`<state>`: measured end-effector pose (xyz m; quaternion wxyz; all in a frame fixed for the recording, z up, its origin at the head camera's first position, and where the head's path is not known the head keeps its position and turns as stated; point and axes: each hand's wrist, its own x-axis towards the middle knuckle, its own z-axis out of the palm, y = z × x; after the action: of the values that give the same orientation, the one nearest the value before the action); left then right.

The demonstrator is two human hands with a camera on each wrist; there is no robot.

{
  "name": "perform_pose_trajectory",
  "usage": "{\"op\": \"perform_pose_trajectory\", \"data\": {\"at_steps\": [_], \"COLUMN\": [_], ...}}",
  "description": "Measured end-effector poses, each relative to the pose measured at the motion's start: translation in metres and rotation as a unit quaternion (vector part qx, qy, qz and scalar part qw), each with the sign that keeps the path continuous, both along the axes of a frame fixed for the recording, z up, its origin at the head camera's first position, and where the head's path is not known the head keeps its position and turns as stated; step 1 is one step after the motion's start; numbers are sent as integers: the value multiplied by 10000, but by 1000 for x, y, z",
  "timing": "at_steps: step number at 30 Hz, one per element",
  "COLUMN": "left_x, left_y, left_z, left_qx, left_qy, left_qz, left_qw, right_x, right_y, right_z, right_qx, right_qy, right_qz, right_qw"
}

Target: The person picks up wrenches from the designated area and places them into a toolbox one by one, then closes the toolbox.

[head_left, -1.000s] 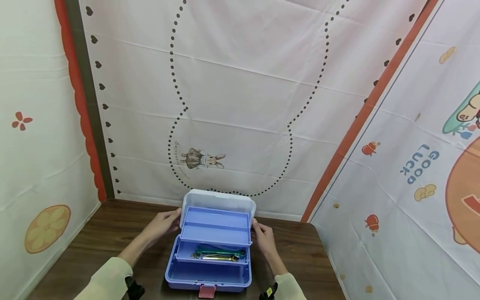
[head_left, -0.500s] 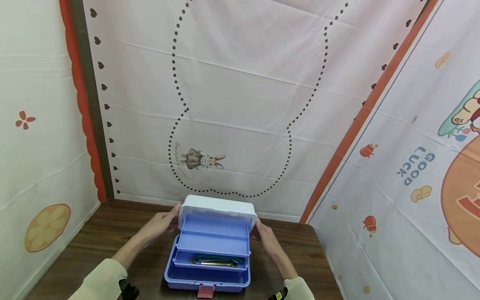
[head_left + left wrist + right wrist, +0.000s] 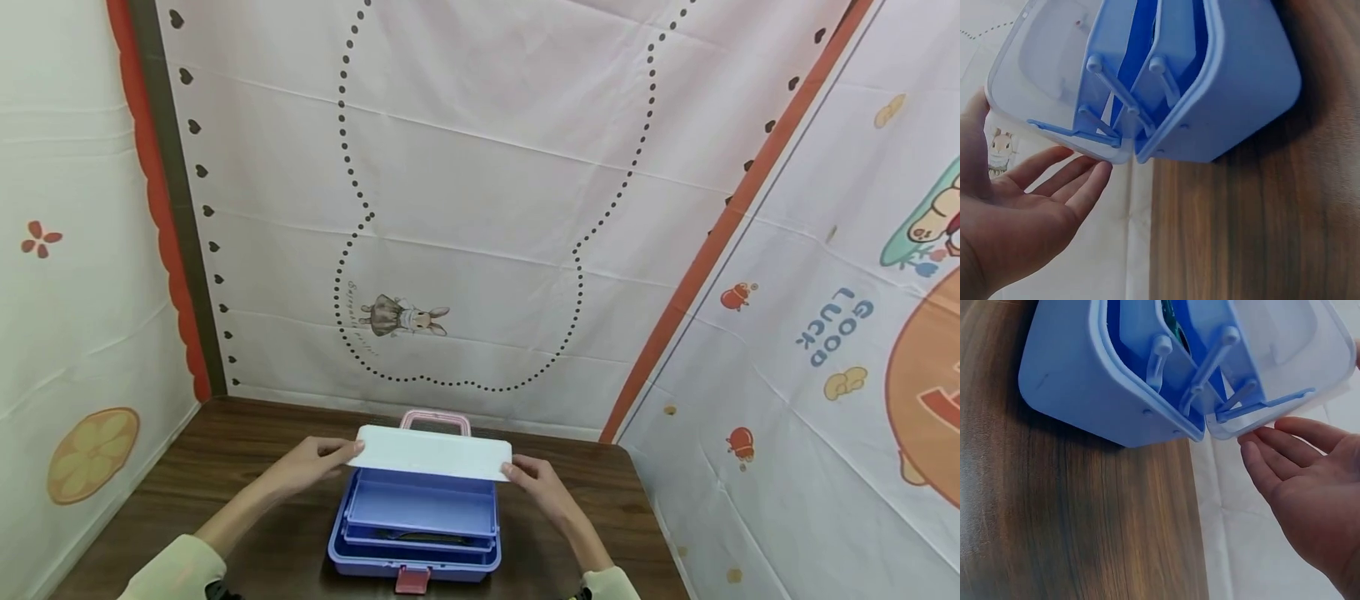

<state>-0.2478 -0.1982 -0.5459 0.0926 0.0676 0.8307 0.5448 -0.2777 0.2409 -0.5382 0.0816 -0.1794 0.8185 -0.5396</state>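
A blue toolbox (image 3: 450,572) stands on the table with its translucent white lid (image 3: 433,454) part-way over, tilted above the trays. My left hand (image 3: 311,463) holds the lid's left end, thumb at the front edge and fingers along the rear rim in the left wrist view. At the right end my right hand (image 3: 542,487) holds it likewise, fingertips against the rim. Hinged arms (image 3: 1113,87) link lid, trays and box. The upper tray (image 3: 423,504) has a bare floor; beneath it, wrenches lie mostly hidden, one green wrench (image 3: 1171,319) showing in the right wrist view.
A pink handle (image 3: 437,417) rises behind the lid, and a pink latch (image 3: 412,581) hangs at the box front. Brown wooden table (image 3: 247,442) extends to both sides. Printed cloth walls (image 3: 480,333) close in the back and sides.
Both hands have swung the lid forward and down from its upright position. The trays have folded lower and back over the box, covering most of the wrenches. The pink handle has come into sight.
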Motion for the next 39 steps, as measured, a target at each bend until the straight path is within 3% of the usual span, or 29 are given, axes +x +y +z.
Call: {"op": "perform_pose_trajectory", "data": {"at_steps": [6,13,20,27,31,39], "left_x": [12,25,42,59,64,66], "left_y": [-2,1,9,14,15,16], "left_z": [-2,-6,-18,-33,-38,-47], "left_qx": [-256,-52,-368,-562,-899,-1059], "left_qy": [317,618,703,736,839,758], "left_qz": [-141,-548,-286,-313,-275,-53], "left_qw": [9991,9966,9964,9952,9920,9915], "right_x": [8,21,34,52,58,61], "right_y": [3,3,2,-2,-5,-8], "right_z": [-1,-1,-9,-26,-38,-50], "right_qx": [87,537,997,1338,1514,1637], "right_qy": [76,183,419,710,908,1059], "right_qz": [330,489,500,328,204,49], "right_qw": [9994,9972,9929,9879,9841,9808]}}
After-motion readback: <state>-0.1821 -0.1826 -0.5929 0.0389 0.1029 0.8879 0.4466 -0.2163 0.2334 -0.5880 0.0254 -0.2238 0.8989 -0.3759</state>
